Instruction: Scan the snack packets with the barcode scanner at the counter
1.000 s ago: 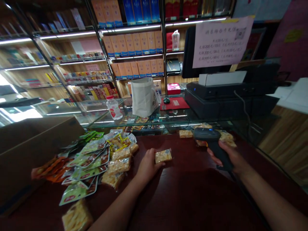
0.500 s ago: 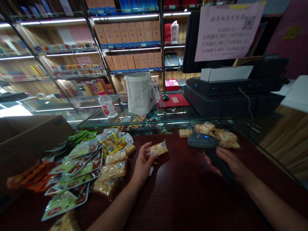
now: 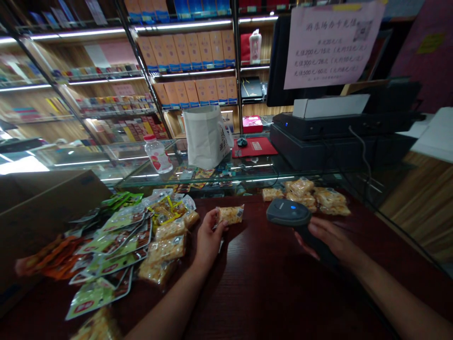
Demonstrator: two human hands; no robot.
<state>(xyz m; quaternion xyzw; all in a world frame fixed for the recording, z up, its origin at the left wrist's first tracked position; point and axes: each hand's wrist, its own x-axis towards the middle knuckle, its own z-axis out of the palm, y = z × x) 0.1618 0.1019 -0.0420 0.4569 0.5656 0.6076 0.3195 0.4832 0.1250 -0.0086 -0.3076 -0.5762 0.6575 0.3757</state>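
Between the thumb and fingers of my left hand (image 3: 210, 236) is a clear-wrapped snack bar (image 3: 230, 215), its small printed label facing up. My right hand (image 3: 331, 241) is closed around the handle of a dark barcode scanner (image 3: 288, 212) with a blue light on top; its head points left toward the bar, apart from it. To the left of my left hand lie several more wrapped bars (image 3: 166, 249). Green snack pouches (image 3: 109, 255) spread beside them. Past the scanner, another group of wrapped bars (image 3: 300, 191) rests at the back right of the dark red table (image 3: 255, 288).
A cardboard box (image 3: 53, 198) stands at the left. On the glass counter behind are a bottle with a red cap (image 3: 158, 155), a white bag (image 3: 205, 137), a mouse on a red mat (image 3: 260, 147), and a black cash register (image 3: 339, 146) below a monitor. Stocked shelves rise behind.
The scanner in my right hand has moved a little left, toward the bar. My left hand has barely shifted, and the bar's label has tilted slightly.
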